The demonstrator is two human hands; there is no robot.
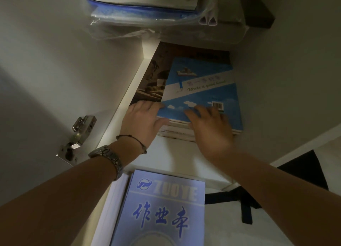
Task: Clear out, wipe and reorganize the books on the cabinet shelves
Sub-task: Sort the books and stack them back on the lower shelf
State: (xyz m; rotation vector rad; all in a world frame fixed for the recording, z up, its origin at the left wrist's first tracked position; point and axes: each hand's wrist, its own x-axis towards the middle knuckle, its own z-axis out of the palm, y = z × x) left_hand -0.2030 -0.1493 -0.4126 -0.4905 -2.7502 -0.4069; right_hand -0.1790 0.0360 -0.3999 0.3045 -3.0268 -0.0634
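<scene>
Blue and glossy, the top notebook (pixel 201 92) of a flat stack lies on the cabinet shelf (pixel 166 153), and straight fingers (pixel 193 114) of the right hand (pixel 210 129) press on its near edge. The left hand (pixel 142 120) lies flat at the stack's left corner, thumb against its edge, likely squaring the books. Both forearms reach forward.
</scene>
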